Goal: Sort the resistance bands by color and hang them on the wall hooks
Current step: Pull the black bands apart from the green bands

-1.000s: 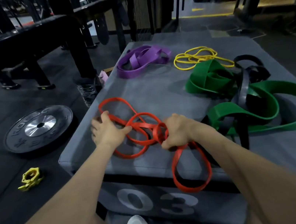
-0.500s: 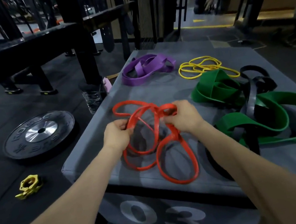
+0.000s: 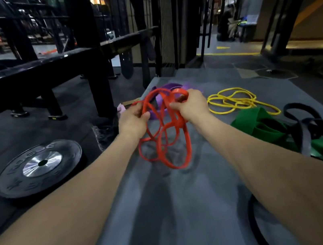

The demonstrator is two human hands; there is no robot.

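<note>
Both my hands are up over the grey plyo box (image 3: 182, 203), holding the red resistance bands (image 3: 164, 134) clear of the top. L hand (image 3: 132, 120): fingers curled round the left side of the red tangle, thumb pinching a strand. R hand (image 3: 190, 105): fingers curled round the upper right loops, gripping them. The red loops hang down between the two hands, lowest loop just above the box surface, shadow under it.

Purple bands (image 3: 172, 87) lie on the far end of the box, partly hidden behind the red ones. Yellow bands (image 3: 233, 100) lie flat, right of my R hand, apart from it. Green bands (image 3: 262, 125) are heaped on the right side of the box, with black bands (image 3: 304, 121) tangled across them; another black loop (image 3: 255, 224) runs near the box's near right edge.

On the floor left: a Rogue weight plate (image 3: 38, 167) lying flat. A black rack upright (image 3: 91, 59) stands beyond it, left of the box. Hooks: can't tell, none identifiable.
</note>
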